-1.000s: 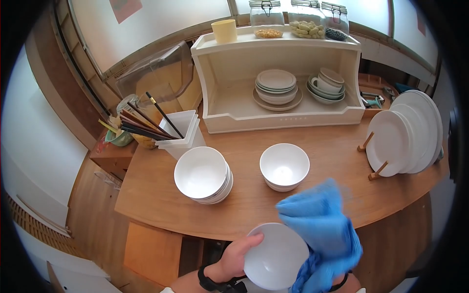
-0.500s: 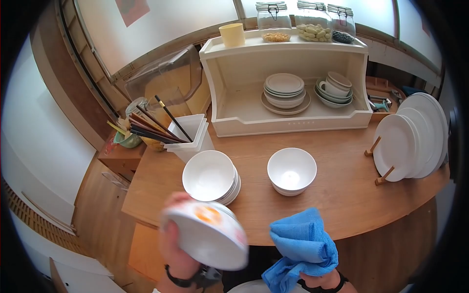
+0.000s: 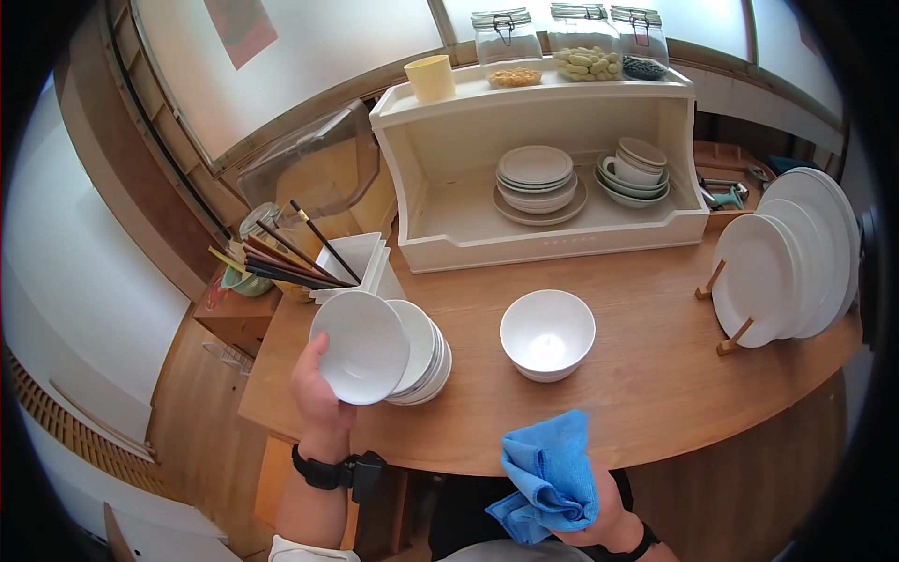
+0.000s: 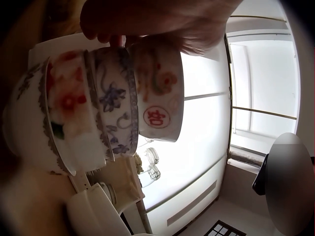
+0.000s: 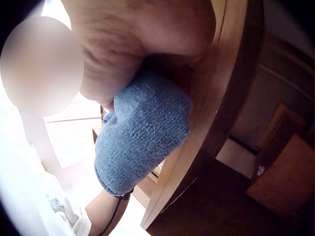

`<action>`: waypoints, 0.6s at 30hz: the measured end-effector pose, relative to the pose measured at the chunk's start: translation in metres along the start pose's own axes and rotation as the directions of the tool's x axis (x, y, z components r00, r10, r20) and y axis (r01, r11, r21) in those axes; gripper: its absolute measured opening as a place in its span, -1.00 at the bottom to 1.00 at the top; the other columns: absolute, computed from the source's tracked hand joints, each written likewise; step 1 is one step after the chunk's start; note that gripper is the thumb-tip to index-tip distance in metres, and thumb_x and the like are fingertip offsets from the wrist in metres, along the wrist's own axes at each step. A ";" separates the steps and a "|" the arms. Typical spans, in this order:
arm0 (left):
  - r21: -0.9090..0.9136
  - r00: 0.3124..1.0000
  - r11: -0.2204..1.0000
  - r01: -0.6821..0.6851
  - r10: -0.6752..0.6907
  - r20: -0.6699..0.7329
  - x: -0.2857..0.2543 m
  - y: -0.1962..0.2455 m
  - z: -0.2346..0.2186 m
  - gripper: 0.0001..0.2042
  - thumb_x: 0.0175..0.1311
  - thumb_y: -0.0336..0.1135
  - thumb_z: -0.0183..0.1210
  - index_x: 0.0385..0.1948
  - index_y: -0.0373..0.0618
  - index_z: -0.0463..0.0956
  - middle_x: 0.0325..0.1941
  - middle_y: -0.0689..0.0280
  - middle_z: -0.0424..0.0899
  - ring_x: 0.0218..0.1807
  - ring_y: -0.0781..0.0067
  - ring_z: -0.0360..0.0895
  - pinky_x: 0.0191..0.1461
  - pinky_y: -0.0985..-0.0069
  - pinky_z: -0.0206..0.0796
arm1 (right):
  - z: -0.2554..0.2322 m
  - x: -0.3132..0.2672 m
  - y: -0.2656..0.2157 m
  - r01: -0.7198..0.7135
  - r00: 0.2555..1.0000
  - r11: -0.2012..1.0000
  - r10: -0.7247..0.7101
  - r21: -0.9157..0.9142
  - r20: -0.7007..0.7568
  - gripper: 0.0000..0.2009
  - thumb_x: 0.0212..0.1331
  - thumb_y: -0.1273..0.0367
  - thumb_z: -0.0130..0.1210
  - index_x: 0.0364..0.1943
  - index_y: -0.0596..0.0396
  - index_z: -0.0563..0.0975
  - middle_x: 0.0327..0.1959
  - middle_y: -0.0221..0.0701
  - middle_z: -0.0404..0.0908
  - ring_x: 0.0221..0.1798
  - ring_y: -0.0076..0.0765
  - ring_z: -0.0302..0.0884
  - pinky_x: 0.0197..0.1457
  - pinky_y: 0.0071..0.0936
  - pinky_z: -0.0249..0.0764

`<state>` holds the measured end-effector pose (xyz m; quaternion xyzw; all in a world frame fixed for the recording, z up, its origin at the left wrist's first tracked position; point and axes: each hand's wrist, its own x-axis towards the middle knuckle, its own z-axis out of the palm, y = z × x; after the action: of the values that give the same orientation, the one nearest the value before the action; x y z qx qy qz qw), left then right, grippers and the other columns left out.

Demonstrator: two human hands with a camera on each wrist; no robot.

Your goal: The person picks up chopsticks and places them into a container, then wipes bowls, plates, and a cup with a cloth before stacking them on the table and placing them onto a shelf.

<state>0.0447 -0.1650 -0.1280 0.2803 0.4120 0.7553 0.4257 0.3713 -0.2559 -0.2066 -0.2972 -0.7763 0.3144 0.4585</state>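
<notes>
My left hand [image 3: 320, 393] grips a white bowl [image 3: 361, 347] by its side, thumb at the rim. This bowl is tilted and overlaps the left edge of a stack of white bowls [image 3: 435, 375]. In the left wrist view the gripped bowl [image 4: 158, 93] bears a red round mark, right at the rim of the flower-patterned stack [image 4: 74, 103]. My right hand [image 3: 611, 515] holds a bunched blue cloth [image 3: 548, 478] at the table's front edge. Close up in the right wrist view, the cloth [image 5: 142, 137] hangs from that hand. More bowls [image 3: 548, 332], nested, stand to the stack's right.
Behind the stack stands a white holder [image 3: 375, 267] with several chopsticks. A cream shelf unit [image 3: 552, 251] with dishes spans the back, glass jars [image 3: 587, 51] and a yellow cup [image 3: 431, 79] on top. White plates [image 3: 749, 281] stand in a wooden rack at right.
The left hand has carried the bowl from the front middle, leftward and up to the stack, turning it on the way. The right hand with the cloth has come away from the bowl and lowered.
</notes>
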 end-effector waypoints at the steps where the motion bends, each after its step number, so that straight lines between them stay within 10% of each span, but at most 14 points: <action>1: 0.002 1.000 1.000 0.013 -0.013 0.007 -0.001 -0.001 0.001 -0.67 0.39 -0.27 -0.07 0.02 -0.35 0.43 -0.01 0.17 0.58 0.02 0.32 0.54 0.08 0.42 0.37 | 0.000 0.002 -0.001 0.000 1.000 1.000 0.000 0.001 0.000 -0.54 -0.19 0.36 0.39 -0.11 0.17 0.53 -0.13 -0.15 0.58 -0.14 0.01 0.57 -0.07 -0.26 0.47; 18: 0.082 0.999 0.996 0.017 -0.020 0.039 -0.008 -0.012 0.014 -0.63 0.42 -0.25 -0.09 0.12 -0.33 0.36 0.10 0.19 0.52 0.14 0.33 0.46 0.20 0.41 0.27 | 0.006 0.015 -0.001 0.138 0.987 0.975 -0.150 -0.172 -0.056 -0.48 -0.22 0.17 0.46 -0.18 0.24 0.58 -0.18 -0.16 0.65 -0.24 -0.04 0.64 -0.17 -0.29 0.55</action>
<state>0.0643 -0.1625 -0.1313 0.3086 0.4368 0.7282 0.4287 0.3598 -0.2464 -0.1998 -0.2883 -0.8032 0.2037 0.4798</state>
